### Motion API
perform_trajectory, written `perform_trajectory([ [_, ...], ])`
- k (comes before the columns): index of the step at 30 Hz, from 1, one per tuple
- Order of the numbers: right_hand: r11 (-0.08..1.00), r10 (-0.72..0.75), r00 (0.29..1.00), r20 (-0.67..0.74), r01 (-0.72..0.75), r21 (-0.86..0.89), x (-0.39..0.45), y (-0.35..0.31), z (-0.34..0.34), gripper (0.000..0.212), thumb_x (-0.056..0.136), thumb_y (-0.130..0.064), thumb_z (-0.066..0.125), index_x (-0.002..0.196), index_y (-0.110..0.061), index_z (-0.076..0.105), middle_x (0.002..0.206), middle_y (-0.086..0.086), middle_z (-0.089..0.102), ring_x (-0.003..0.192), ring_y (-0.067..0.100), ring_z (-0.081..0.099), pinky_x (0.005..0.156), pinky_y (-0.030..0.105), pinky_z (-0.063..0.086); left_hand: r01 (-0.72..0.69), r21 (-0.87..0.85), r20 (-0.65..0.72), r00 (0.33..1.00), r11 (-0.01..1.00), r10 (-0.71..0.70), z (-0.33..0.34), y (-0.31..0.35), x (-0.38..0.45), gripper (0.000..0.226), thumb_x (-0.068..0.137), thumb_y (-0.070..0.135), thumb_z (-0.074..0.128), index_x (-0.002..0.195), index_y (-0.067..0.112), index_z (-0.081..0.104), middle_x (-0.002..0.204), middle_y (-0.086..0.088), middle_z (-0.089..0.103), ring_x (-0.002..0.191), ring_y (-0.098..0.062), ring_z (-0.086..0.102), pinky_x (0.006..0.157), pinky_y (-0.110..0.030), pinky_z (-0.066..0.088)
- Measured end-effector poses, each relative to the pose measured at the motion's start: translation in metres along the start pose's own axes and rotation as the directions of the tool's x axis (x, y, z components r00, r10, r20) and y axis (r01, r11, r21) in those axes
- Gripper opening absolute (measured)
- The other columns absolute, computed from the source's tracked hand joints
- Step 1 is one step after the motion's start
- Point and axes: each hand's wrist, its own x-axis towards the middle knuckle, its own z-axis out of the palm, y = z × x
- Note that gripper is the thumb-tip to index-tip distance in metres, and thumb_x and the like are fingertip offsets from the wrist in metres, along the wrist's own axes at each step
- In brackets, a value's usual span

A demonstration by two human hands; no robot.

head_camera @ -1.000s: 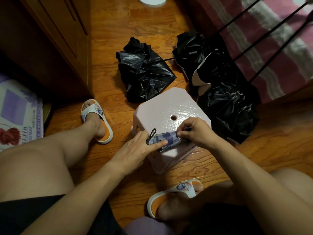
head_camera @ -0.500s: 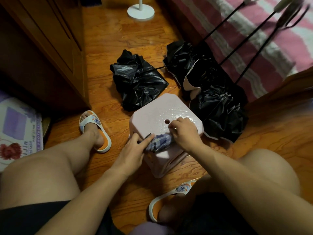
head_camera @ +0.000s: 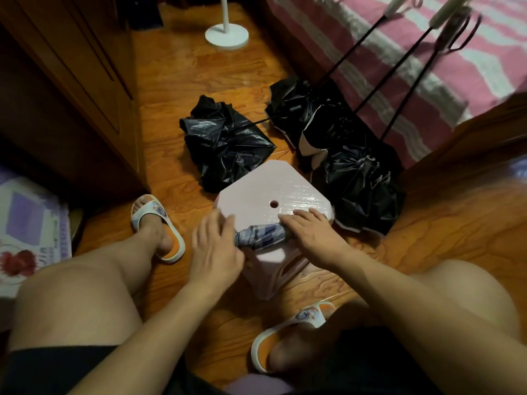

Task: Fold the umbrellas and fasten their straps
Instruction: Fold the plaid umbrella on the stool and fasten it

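A small blue plaid umbrella (head_camera: 261,236), rolled up, lies across the front edge of a pink plastic stool (head_camera: 268,189). My left hand (head_camera: 216,246) is blurred and covers the umbrella's left end with its fingers stretched out. My right hand (head_camera: 310,232) lies flat on the right end, fingers straight. One crumpled black umbrella (head_camera: 225,146) sits on the floor behind the stool. Two more black umbrellas (head_camera: 302,109) (head_camera: 362,183) lie to the right, their long shafts leaning up onto the bed.
A dark wooden cabinet (head_camera: 85,81) stands on the left with a printed box (head_camera: 31,226) beside it. A white round stand base (head_camera: 226,37) is at the back. The pink striped bed (head_camera: 370,52) and its wooden frame (head_camera: 470,155) close the right side. My slippered feet flank the stool.
My right hand went from pinching the umbrella's right end to lying flat on it. My left hand shifted over the left end, and the black loop there is now hidden. The view tilted up.
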Motion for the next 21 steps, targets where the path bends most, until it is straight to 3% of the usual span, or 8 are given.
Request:
perform_trajectory([
  [2,1.000,0.009,1.000,0.019,-0.009,0.001,0.001,0.000,0.000,0.069,0.100,-0.025,0.058,0.160,-0.023,0.024,0.163,0.004,0.032,0.152,0.030,0.021,0.126,0.050,0.008,-0.296,-0.020,0.030,0.954,0.955,0.297,-0.001,0.017,0.008,0.069,0.097,0.041,0.057,0.157,0.022,0.030,0.154,-0.004,0.037,0.143,-0.022,0.031,0.122,-0.042,0.022],
  [3,0.999,0.040,0.999,0.037,-0.040,-0.004,0.001,0.002,0.001,0.070,0.099,-0.032,0.060,0.159,-0.025,0.024,0.163,0.004,0.031,0.152,0.030,0.020,0.126,0.051,0.007,-0.345,-0.020,0.098,0.933,0.938,0.345,0.000,0.025,0.015,0.068,0.098,0.047,0.055,0.157,0.024,0.030,0.152,-0.001,0.041,0.140,-0.021,0.035,0.121,-0.040,0.025],
  [6,0.977,0.212,0.976,0.047,-0.212,-0.013,-0.002,0.014,-0.001,0.069,0.098,-0.043,0.060,0.158,-0.035,0.027,0.161,0.001,0.032,0.150,0.032,0.019,0.124,0.053,0.008,-0.236,-0.029,0.229,0.944,0.971,0.236,0.009,0.028,0.036,0.060,0.099,0.048,0.055,0.153,0.028,0.038,0.143,0.001,0.050,0.131,-0.023,0.045,0.111,-0.042,0.039],
  [8,0.917,0.384,0.923,0.017,-0.383,0.112,-0.004,0.023,-0.007,0.070,0.098,-0.041,0.061,0.159,-0.033,0.026,0.162,0.005,0.030,0.149,0.033,0.022,0.122,0.051,0.016,-0.146,-0.042,0.238,0.959,0.988,0.151,0.016,0.023,0.046,0.043,0.098,0.046,0.059,0.136,0.026,0.055,0.126,-0.002,0.059,0.117,-0.025,0.053,0.100,-0.044,0.047],
  [12,0.479,0.720,0.683,0.120,-0.615,0.627,-0.007,0.030,-0.029,0.068,0.098,-0.031,0.061,0.157,-0.016,0.032,0.152,0.015,0.043,0.136,0.034,0.045,0.111,0.042,0.037,0.100,-0.296,0.368,0.930,0.950,0.017,0.019,0.016,0.046,0.034,0.092,0.046,0.068,0.107,0.020,0.050,0.108,-0.006,0.063,0.097,-0.027,0.060,0.085,-0.041,0.052],
  [16,0.107,0.614,0.681,0.400,-0.573,0.813,-0.019,0.013,-0.050,0.042,0.105,-0.035,0.053,0.136,-0.007,0.057,0.116,0.007,0.068,0.094,0.017,0.064,0.083,0.033,0.052,0.093,-0.498,0.291,0.954,0.862,0.065,0.004,0.014,0.017,0.031,0.096,0.040,0.066,0.110,0.020,0.047,0.110,-0.006,0.057,0.096,-0.022,0.057,0.073,-0.034,0.045],
  [18,-0.077,0.454,0.757,0.469,-0.492,0.867,-0.025,-0.002,-0.062,0.037,0.107,-0.034,0.051,0.133,-0.009,0.058,0.122,0.005,0.068,0.102,0.017,0.066,0.090,0.033,0.054,0.063,-0.624,0.198,0.977,0.778,0.079,-0.011,0.022,0.002,0.030,0.094,0.037,0.070,0.109,0.022,0.048,0.111,-0.002,0.056,0.098,-0.017,0.057,0.072,-0.028,0.045],
  [21,-0.205,0.314,0.859,0.405,-0.355,0.912,-0.028,-0.024,-0.080,0.034,0.107,-0.029,0.050,0.132,-0.008,0.061,0.128,0.007,0.070,0.117,0.023,0.067,0.106,0.041,0.051,-0.032,-0.703,0.090,0.987,0.710,0.134,-0.032,0.038,-0.014,0.031,0.092,0.035,0.072,0.113,0.025,0.052,0.111,0.004,0.056,0.099,-0.007,0.058,0.077,-0.026,0.051],
])
